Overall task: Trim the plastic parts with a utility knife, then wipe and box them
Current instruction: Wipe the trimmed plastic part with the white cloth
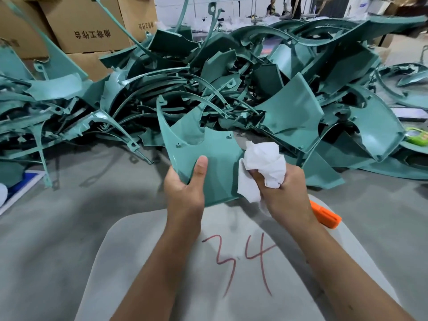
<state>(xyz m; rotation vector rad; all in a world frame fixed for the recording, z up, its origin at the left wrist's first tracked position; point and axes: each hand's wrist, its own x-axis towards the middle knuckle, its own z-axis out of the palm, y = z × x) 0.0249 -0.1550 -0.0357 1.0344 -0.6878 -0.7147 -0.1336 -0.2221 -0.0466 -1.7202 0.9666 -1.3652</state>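
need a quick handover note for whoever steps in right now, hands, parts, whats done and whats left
Left hand grips the teal plastic part by its lower edge, thumb on top.
Right hand holds a crumpled white cloth against the part's right edge.
Orange utility knife lies beside the right wrist.
Done: this part appears to be at the wiping stage.
Left: finish wiping, box it, then work through the pile of teal parts; cardboard boxes stand behind.

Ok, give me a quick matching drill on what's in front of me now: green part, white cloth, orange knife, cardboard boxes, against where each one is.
Things:
1. green plastic part
2. white cloth
3. orange utility knife
4. cardboard boxes

Places:
A. stacked behind the pile, far left
B. bunched in the right hand
C. gripped by the left hand
D. lying behind the right wrist

Pairs: 1-C, 2-B, 3-D, 4-A
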